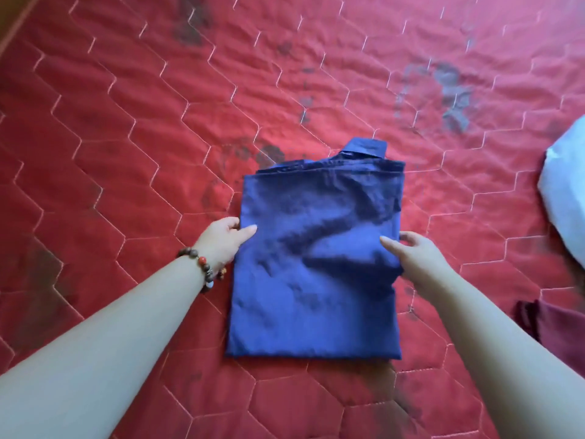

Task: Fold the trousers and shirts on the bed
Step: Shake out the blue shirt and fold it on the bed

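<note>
Two hands (221, 239) (411, 251) grip one blue shirt (316, 264).

Single head-mounted view, wide-angle, looking forward and steeply down onto the bed (133, 128) from close above. Both forearms enter from the lower corners and converge toward frame centre; the left hand (221, 240) and right hand (411, 251) sit just below mid-frame. Bed surface fills the frame beyond and to either side of the hands. Straight quilting lines bow toward the edges. No second view to compare
</note>
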